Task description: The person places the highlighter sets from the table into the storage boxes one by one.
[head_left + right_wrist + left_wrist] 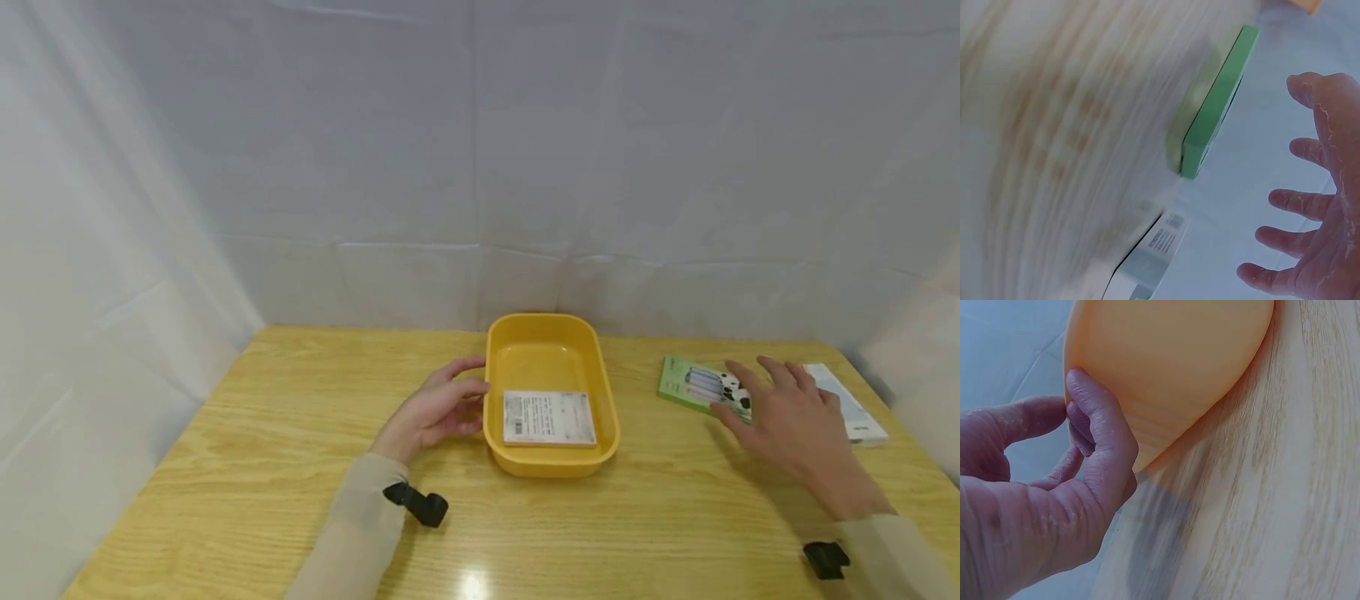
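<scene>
A yellow plastic tub (pixel 551 462) stands on the table, and my left hand (pixel 442 408) grips its left rim. Up close in the left wrist view, the thumb and curled fingers (pixel 1107 431) meet at the edge of the tub (pixel 1172 356). Inside the tub lies a flat white box (pixel 551 418) with printed text and a barcode. My right hand (pixel 795 417) hovers with spread fingers over a flat green box (pixel 686 379) with a black-and-white picture, partly covering it. The right wrist view shows a gap between the fingers and the green box (pixel 1219 103).
Right of the green box lies a flat white and pale blue box (pixel 847 408), partly behind my right hand. The wooden table (pixel 262 467) ends at a pale hanging sheet (pixel 420 287) at the back. More sheeting hangs at both sides.
</scene>
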Available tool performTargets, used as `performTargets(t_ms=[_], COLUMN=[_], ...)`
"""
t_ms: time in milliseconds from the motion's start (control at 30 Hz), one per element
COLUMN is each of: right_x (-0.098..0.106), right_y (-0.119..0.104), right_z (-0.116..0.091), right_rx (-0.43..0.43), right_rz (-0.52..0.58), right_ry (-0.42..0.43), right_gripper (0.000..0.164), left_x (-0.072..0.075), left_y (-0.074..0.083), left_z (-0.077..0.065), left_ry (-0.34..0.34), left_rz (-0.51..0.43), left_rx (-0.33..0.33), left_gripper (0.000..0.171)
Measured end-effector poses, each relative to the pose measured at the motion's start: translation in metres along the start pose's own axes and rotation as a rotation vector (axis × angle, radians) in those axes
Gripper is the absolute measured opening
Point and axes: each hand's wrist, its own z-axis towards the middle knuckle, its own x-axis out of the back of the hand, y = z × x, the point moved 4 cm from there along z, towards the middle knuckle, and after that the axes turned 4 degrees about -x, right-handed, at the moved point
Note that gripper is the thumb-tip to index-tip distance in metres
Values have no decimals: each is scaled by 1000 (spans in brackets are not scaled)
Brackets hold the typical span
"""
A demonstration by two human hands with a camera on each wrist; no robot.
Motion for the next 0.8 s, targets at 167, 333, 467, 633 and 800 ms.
performTargets(t_ms=[167,333,467,633,800], right_x=[-1,-2,-4,-7,-11], right_y=[14,30,40,53,69], right_z=[-1,-1,0,3,4], right_rx=[-25,-50,-94,-147,-185], right_rz=[-6,-7,-22,-42,-58], right_ry=[-4,-14,-40,-82,-113], right_gripper=[69,72,75,80,81], left_x=[0,0,0,1,1], left_y=[-1,-1,-2,-2,-2], left_z=[0,0,1,2,1], left_ry=[12,14,11,9,10], left_rz=[-8,-9,-11,-16,-22], left_rx=[8,10,13,8,3], left_gripper=[56,55,56,55,54])
